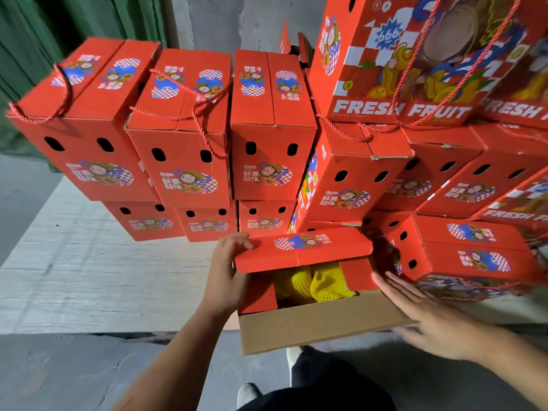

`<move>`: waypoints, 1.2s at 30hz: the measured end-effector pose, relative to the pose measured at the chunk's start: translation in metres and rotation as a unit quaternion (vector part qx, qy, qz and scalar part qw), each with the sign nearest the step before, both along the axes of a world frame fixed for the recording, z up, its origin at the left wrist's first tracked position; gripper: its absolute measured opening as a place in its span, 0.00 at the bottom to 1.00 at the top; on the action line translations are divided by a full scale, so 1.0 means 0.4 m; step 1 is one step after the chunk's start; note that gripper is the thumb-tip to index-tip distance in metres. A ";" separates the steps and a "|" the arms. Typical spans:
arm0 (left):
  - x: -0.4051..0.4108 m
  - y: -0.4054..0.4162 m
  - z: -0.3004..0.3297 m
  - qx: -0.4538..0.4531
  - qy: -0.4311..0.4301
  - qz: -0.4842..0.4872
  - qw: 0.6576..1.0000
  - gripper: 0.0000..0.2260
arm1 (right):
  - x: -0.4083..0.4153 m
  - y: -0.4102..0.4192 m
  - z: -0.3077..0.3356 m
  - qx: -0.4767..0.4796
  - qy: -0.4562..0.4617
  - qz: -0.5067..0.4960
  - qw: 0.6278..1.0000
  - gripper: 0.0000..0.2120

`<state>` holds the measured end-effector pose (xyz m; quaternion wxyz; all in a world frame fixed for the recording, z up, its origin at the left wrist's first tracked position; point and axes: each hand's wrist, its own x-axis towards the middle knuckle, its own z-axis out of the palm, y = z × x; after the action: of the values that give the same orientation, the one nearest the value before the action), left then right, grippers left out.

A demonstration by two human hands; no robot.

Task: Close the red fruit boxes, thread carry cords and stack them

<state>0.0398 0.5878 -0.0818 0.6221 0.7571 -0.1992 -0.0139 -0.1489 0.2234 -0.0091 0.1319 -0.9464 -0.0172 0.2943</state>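
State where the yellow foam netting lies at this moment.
In the head view it lies low and centre, inside the open red box, the yellow foam netting showing under the far flap that the left hand holds.

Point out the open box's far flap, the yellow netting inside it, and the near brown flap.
far flap (302, 250), head view, middle of its red printed top.
yellow netting (318, 281), head view, centre of the mesh.
near brown flap (314, 324), head view, bare cardboard inner face.

One open red box (308, 292), two hands, and over a dozen closed boxes (178, 137).
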 end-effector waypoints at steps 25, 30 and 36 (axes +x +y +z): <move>0.173 0.007 0.123 0.546 -0.169 -0.327 0.753 0.42 | 0.155 0.171 -0.037 -0.125 -0.253 0.001 0.959 0.47; 0.249 0.091 0.195 0.470 0.071 -0.396 0.786 0.35 | 0.197 0.168 -0.031 -0.157 -0.174 0.013 0.972 0.46; 0.029 0.046 0.166 0.488 -0.183 -0.228 0.822 0.43 | 0.169 0.205 -0.068 -0.142 -0.223 -0.070 0.962 0.61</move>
<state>0.0516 0.6060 -0.0154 0.1024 0.8833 -0.4436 -0.1119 -0.0813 0.3052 -0.0362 0.0092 -0.9959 0.0626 0.0653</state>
